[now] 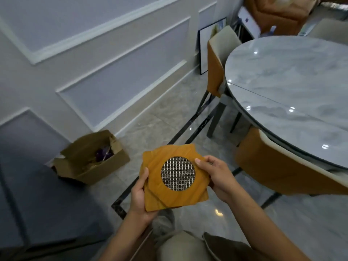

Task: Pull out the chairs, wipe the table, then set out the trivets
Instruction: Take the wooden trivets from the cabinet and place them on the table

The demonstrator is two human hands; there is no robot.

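Hands (140, 196) (216, 178) grip stacked trivets (177, 176) near table (291, 81)

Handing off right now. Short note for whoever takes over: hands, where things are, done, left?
Left hand: grips the left edge of the trivets.
Right hand: holds their right edge, thumb on top.
Trivets: a fanned stack, held over the floor, short of the table.
Table: no trivet on the part in view.
Near chair and far chair: both close against the table's rim.
Done: trivets in hand; whether the table was wiped cannot be told.
Left: set the trivets out on the table.
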